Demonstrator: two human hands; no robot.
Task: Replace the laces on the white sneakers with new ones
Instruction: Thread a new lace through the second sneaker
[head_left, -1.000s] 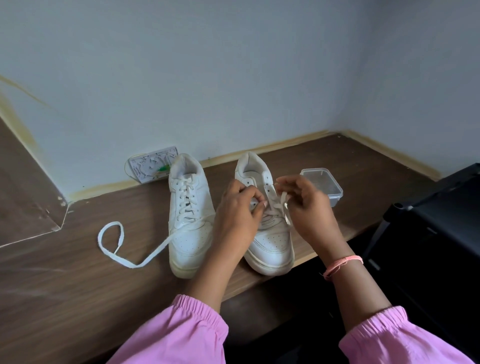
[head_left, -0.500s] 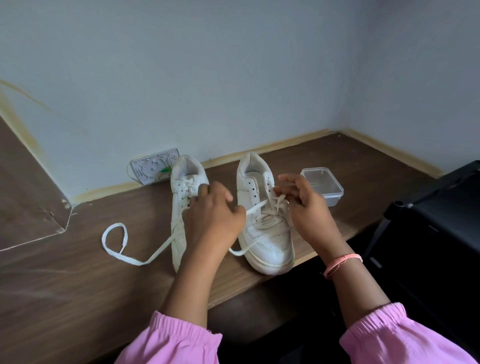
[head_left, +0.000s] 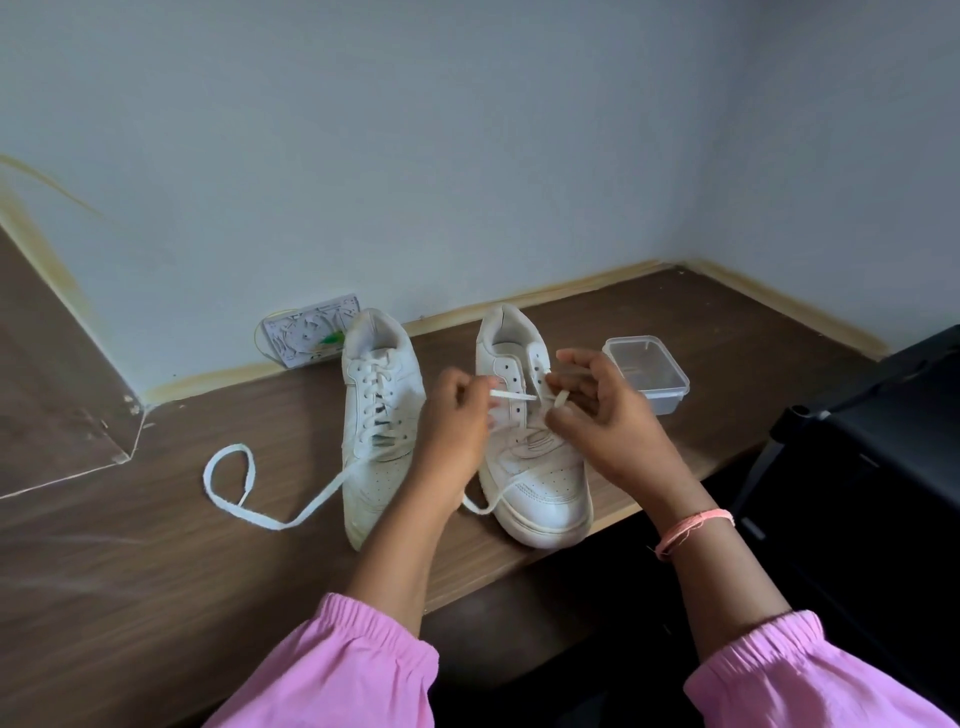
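Moved back toward the right sneaker (head_left: 535, 457) since half a second ago: left hand (head_left: 457, 421), fingers curled, pinching one end of a white lace (head_left: 511, 396) stretched taut across the upper eyelets. Right hand (head_left: 602, 415) just beside it, thumb and fingers pinching the other part of the same lace above the tongue, remaining fingers spread loosely. Lower stretch of that lace trailing off the shoe's inner side onto the wooden desk (head_left: 156, 571), between the two shoes.

Left sneaker (head_left: 379, 415) upright and parallel, laced nearly to the top, with a long loose lace end (head_left: 244, 499) curling in a loop on the desk to its left.

Behind the shoes, against the pale wall: a white socket plate (head_left: 311, 338). Near the right hand, a clear lidded plastic box (head_left: 647, 371). Pink sleeves (head_left: 353, 670) at the bottom edge, a pink thread bracelet (head_left: 693, 525) on the right wrist, a black object (head_left: 883, 467) at far right.
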